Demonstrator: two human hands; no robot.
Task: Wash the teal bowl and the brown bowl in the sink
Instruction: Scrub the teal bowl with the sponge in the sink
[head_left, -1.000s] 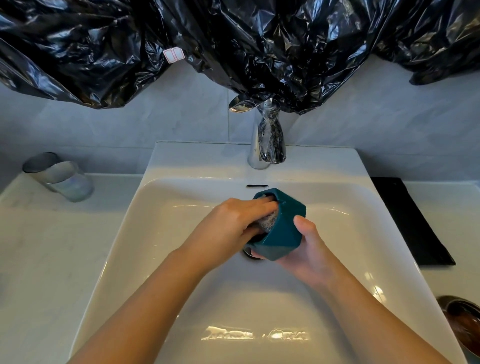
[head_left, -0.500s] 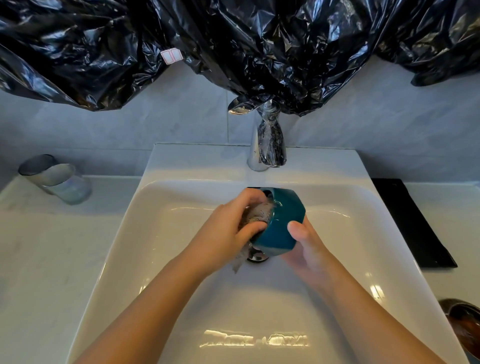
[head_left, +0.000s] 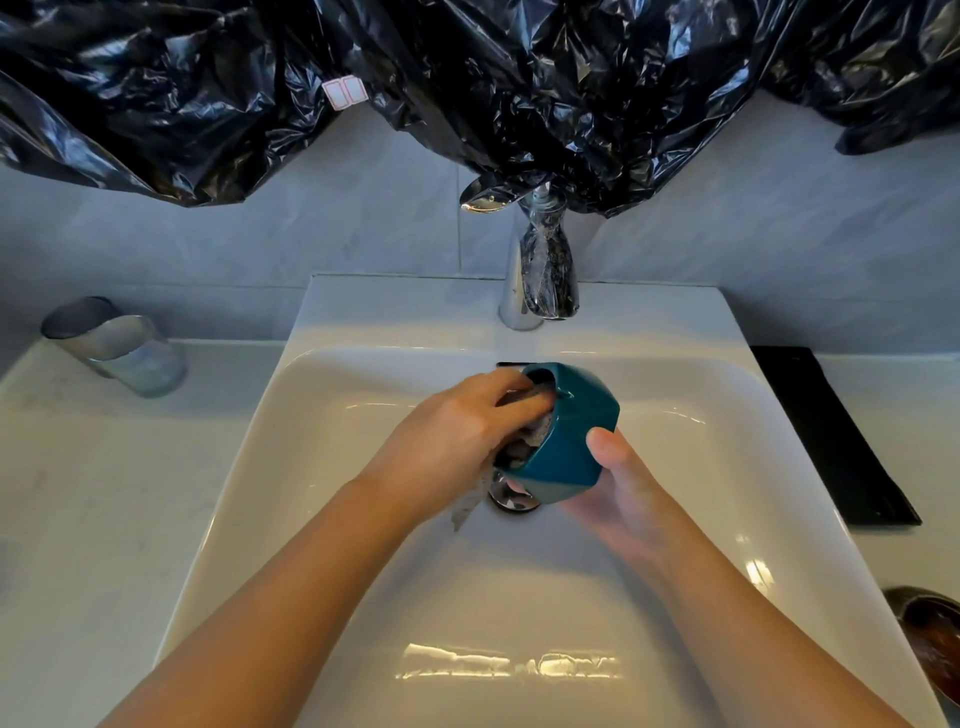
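Okay, teal bowl (head_left: 563, 447) is held up inside the white sink (head_left: 363, 395), over the drain (head_left: 511, 503) and not touching the basin. It is tipped on its side with the mouth facing left. A grey cloth (head_left: 539, 434) is stuffed into the mouth, and a loose end hangs out below toward the drain. Can't tell if there is water in the bowl.

Brown bowl (head_left: 930, 644) sits on the counter at the right edge of the sink, half cut off by the frame. Its inside is dark reddish and glossy; contents unclear. A glass tumbler (head_left: 122, 345) stands on the left counter, well apart from the sink.

Left hand (head_left: 457, 431) comes in from lower left, fingers curled round the cloth and pushed into the bowl's mouth. Right hand (head_left: 623, 493) cups the bowl from below and behind, with the thumb pressed on the upper facet and the fingers wrapped underneath. Both hands meet at the bowl. The faucet (head_left: 540, 270) stands behind it, with no stream visible.
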